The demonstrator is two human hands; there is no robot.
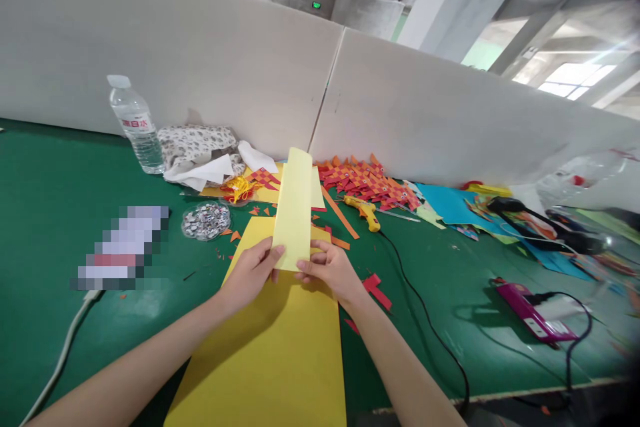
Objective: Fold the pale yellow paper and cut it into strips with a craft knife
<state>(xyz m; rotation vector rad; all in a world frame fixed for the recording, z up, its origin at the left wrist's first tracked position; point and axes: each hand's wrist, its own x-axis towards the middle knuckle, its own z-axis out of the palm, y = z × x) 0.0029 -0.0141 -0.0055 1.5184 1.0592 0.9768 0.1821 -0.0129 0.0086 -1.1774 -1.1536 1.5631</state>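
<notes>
While we hold a long, pale yellow paper strip (pixel 294 207) upright before us, our left hand (pixel 254 267) grips its lower left corner, thumb in front and fingers curled nearly closed behind. Our right hand (pixel 333 272) pinches the lower right corner between thumb and fingers, the rest loosely bent. The strip looks folded lengthwise, though we cannot make out its layers for certain. Its lower end is above a large, deep yellow paper sheet (pixel 280 360), which lies on the green tabletop (pixel 425 260). Right of the strip we see a yellow glue gun (pixel 369 213) with a black cord, just in front of a heap of red-and-orange checkered paper shapes (pixel 365 180). To the left sits a clear round container of small, shiny discs (pixel 206 220).
</notes>
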